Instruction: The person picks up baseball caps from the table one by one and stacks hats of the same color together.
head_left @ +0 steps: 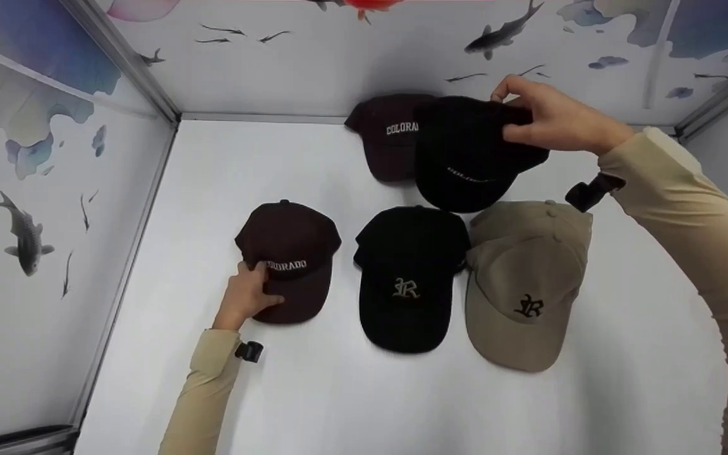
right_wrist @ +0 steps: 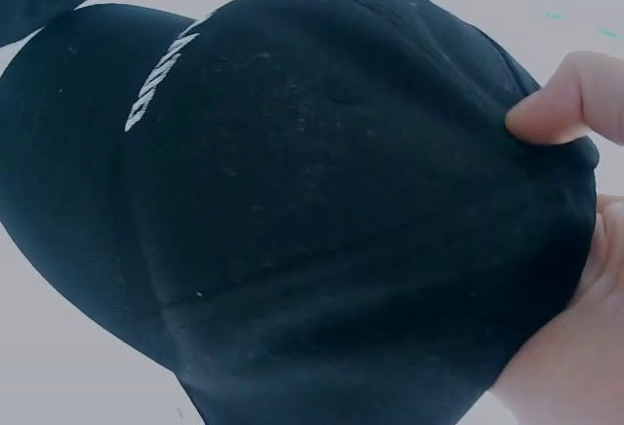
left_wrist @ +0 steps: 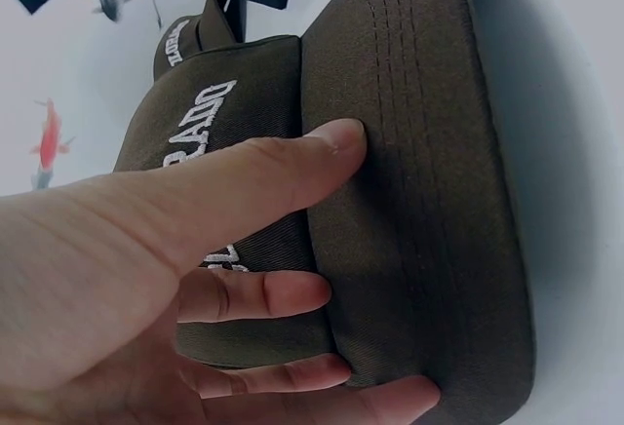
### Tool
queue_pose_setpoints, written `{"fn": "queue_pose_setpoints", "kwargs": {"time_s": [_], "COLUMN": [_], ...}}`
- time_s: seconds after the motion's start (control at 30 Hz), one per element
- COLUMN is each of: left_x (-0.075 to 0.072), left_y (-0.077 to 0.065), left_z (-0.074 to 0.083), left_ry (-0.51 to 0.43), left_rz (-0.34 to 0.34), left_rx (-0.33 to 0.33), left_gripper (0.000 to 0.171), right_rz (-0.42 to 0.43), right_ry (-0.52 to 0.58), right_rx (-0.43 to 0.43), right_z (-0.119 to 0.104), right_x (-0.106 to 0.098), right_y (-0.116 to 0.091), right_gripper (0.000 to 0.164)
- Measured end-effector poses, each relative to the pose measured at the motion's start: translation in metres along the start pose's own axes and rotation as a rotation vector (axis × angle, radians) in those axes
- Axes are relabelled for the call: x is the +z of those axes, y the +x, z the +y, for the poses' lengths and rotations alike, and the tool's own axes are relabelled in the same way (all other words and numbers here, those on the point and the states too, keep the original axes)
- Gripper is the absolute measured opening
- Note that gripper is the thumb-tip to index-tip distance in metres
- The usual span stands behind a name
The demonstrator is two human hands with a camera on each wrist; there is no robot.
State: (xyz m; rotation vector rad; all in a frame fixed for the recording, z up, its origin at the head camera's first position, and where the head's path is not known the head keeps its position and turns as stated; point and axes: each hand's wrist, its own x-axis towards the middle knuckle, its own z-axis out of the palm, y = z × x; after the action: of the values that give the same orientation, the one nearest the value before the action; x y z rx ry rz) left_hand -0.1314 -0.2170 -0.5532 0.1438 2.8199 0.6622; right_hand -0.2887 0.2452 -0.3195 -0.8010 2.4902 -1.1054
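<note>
My right hand pinches a black cap by its crown, thumb on the outside. That cap has white lettering above its brim and overlaps a maroon COLORADO cap by the back wall. My left hand rests on another maroon COLORADO cap at the left of the table. In the left wrist view, the thumb lies on this cap's brim and the other fingers stretch over its front, partly covering the lettering.
A black cap with a light R emblem lies in the middle of the white table. Right beside it is a beige cap with a dark emblem. Walls printed with fish enclose the left, back and right sides.
</note>
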Motion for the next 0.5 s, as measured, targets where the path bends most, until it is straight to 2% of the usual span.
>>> {"fn": "queue_pose_setpoints", "kwargs": {"time_s": [0.1, 0.2, 0.3, 0.5], "left_x": [-0.001, -0.003, -0.003, -0.002], "left_y": [0.0, 0.0, 0.0, 0.0], "left_z": [-0.001, -0.001, 0.0, 0.002], "left_ry": [-0.004, 0.002, 0.002, -0.001], "left_rz": [-0.009, -0.015, -0.015, -0.012], "left_rx": [-0.013, -0.016, -0.015, -0.01], "left_gripper": [0.05, 0.05, 0.05, 0.05], "right_rz": [0.033, 0.013, -0.053, -0.238], "right_ry": [0.022, 0.061, 0.068, 0.096], "right_rx": [-0.036, -0.077, -0.125, -0.181], "right_z": [-0.014, -0.027, -0.037, -0.046], "right_x": [0.0, 0.003, 0.01, 0.034], "right_y": [-0.008, -0.015, -0.022, -0.033], "right_gripper": [0.026, 0.025, 0.025, 0.026]}}
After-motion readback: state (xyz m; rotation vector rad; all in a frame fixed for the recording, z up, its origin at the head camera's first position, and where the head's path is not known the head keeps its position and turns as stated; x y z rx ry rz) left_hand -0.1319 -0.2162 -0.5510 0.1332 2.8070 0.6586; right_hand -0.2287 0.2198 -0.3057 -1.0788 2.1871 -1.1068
